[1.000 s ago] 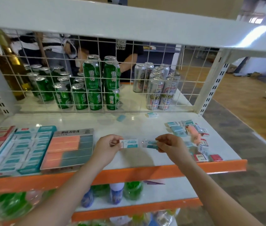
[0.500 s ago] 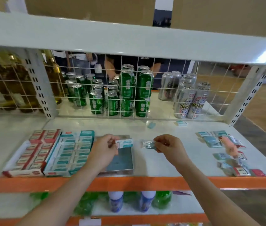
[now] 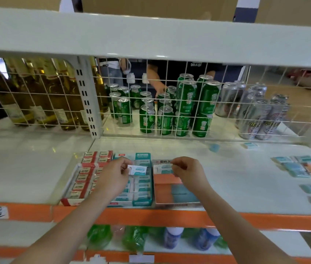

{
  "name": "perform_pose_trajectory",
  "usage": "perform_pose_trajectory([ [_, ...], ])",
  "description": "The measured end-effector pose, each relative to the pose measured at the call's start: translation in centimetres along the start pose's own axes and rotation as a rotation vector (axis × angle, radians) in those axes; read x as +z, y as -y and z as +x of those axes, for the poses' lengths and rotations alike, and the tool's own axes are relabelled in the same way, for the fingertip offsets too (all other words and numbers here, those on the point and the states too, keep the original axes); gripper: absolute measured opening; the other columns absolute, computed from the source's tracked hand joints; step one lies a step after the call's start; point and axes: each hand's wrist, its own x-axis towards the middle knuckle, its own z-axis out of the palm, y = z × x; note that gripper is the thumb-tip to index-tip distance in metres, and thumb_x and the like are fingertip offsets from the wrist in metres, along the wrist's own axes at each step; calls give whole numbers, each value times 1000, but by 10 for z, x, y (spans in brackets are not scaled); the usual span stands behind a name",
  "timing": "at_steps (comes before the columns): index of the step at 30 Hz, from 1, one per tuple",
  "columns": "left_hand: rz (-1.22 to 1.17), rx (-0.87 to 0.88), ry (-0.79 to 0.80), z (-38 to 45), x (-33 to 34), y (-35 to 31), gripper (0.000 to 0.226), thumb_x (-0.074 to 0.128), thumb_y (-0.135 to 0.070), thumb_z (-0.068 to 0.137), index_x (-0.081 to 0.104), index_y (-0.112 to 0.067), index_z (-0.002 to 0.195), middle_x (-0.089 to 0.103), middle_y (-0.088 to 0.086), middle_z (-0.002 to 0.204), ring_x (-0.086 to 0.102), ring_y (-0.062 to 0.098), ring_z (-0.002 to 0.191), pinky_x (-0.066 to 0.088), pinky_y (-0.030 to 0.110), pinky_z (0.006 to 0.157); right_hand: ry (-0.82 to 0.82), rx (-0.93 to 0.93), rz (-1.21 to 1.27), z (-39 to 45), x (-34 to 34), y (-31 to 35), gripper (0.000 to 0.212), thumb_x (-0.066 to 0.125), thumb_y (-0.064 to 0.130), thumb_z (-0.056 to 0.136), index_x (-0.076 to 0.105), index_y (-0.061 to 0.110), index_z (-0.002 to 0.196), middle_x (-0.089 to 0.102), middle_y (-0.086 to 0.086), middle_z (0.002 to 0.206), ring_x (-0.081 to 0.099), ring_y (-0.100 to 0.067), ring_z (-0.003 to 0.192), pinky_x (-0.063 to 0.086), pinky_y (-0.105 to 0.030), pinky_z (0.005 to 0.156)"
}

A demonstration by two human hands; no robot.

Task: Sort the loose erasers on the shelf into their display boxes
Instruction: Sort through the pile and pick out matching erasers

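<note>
Filling teal display box (image 3: 141, 201): rows of erasers (image 3: 141, 187).

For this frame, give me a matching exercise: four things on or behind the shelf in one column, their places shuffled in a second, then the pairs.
Things:
1. red display box
2. teal display box
3. loose eraser pile
4. green cans

Places:
A. behind the wire grid
B. far right of the shelf
C. leftmost box
D. under the left hand

Pairs: 1-C, 2-D, 3-B, 4-A
</note>
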Motion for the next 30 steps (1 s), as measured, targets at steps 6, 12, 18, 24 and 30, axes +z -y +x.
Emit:
perform_pose_trajectory([
  [6, 20, -21, -24, 10, -13, 27, 18, 54, -8, 90, 63, -17, 103, 64, 1, 106, 57, 14, 95, 49, 27, 82, 32, -46, -145, 11, 39, 15, 17, 52, 8, 89, 64, 11, 100, 52, 14, 68, 53, -12, 69, 41, -20, 56],
  [12, 126, 36, -21, 17, -15, 36, 25, 53, -15, 91, 60, -16, 115, 60, 2, 115, 57, 13, 100, 48, 27, 86, 50, -60, -290, 18, 56, 22, 15, 51, 16, 92, 60, 16, 104, 57, 8, 87, 51, -7, 74, 34, -7, 47],
  [18, 312, 207, 94, 23, -19, 40, 33, 51, -25, 93, 54, -20, 126, 51, -3, 126, 49, 13, 115, 42, 25, 95, 123, -133, -468, 22, 57, 24, 20, 55, 21, 91, 63, 15, 108, 56, -1, 108, 49, -9, 85, 35, -14, 62],
  [24, 421, 322, 265, 32, -24, 42, 43, 51, -31, 92, 47, -23, 134, 47, -4, 133, 45, 12, 119, 37, 26, 100, 241, -231, -618, 31, 57, 29, 19, 58, 22, 88, 65, 14, 104, 55, -2, 112, 53, -16, 102, 40, -21, 81],
  [30, 451, 352, 359, 44, -24, 40, 40, 55, -30, 91, 51, -21, 130, 52, -2, 123, 49, 13, 110, 42, 27, 93, 313, -267, -643, 40, 60, 28, 9, 62, 20, 84, 63, 14, 92, 54, 1, 106, 47, -10, 89, 38, -19, 77],
])
